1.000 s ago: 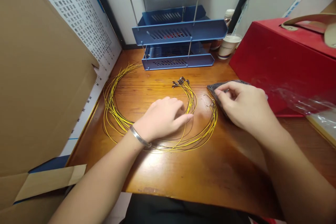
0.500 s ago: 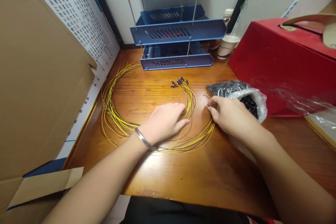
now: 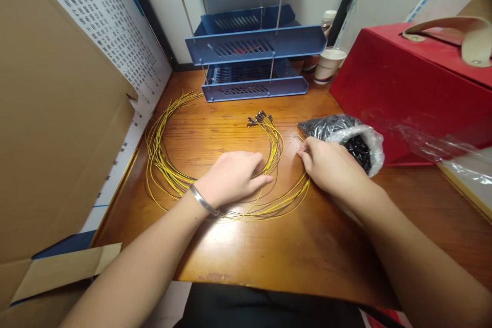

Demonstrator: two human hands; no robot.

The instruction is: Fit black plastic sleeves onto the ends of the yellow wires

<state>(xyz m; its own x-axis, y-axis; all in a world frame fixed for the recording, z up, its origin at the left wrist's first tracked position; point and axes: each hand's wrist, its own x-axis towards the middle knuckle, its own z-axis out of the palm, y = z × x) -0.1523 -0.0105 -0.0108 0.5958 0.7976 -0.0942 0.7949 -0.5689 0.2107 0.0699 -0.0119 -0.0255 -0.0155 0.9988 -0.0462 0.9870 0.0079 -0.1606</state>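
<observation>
Biggest first: a cardboard box [image 3: 57, 113] is parked along the whole left side of the frame. The wooden surface [image 3: 288, 251] is spread across the middle and bottom. A red box [image 3: 403, 92] with a tan handle is set at the upper right, and a blue tray rack [image 3: 253, 46] is stood at the top centre.

The yellow wires [image 3: 161, 169] are laid in a big loose loop on the surface, centre-left. The left hand [image 3: 230, 179] is laid palm-down on the loop near the middle of the frame, with its fingers loosely bent and not wrapped round anything. The right hand [image 3: 330, 166] is placed just right of centre, and its fingers are pinched together on wire ends at the loop's right side.

A clear plastic bag [image 3: 346, 130] of small black parts is tucked just behind that hand, near the red box. A paper cup [image 3: 326, 64] is seen between rack and red box. A metal bracelet [image 3: 203, 200] is worn on the left wrist.
</observation>
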